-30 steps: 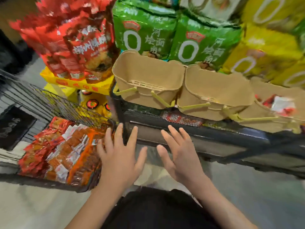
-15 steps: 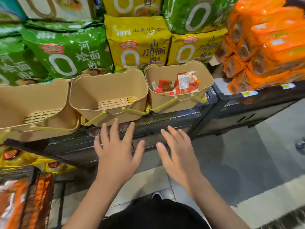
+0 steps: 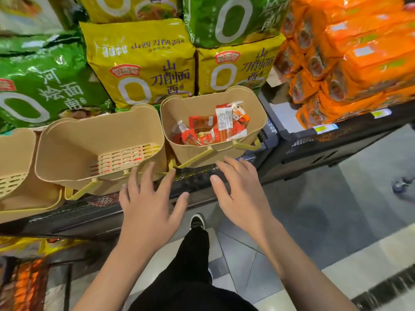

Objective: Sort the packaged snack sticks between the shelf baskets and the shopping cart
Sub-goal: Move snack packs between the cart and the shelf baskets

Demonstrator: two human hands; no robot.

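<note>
Three tan baskets stand in a row on the black mesh shelf point(image 3: 197, 176). The right basket point(image 3: 258, 108) holds several red and orange snack stick packs point(image 3: 211, 129). The middle basket point(image 3: 74, 140) and the left basket point(image 3: 15, 142) show no packs inside. My left hand point(image 3: 148, 207) hovers with spread straight fingers in front of the middle basket, holding nothing. My right hand point(image 3: 240, 194) is spread the same way just below the right basket's front, apart from it. A corner of the shopping cart point(image 3: 24, 286) with orange packs shows at the bottom left.
Large green point(image 3: 45, 81) and yellow noodle bags point(image 3: 143, 63) are stacked behind the baskets. Orange packets point(image 3: 350, 61) fill the neighbouring shelf on the right. My black trouser leg and shoe point(image 3: 197, 223) stand on the grey tiled floor beneath my hands.
The view has swung right from the cart to the shelf, bringing the right basket with packs to the centre. Both hands stay spread and have come closer to the baskets.
</note>
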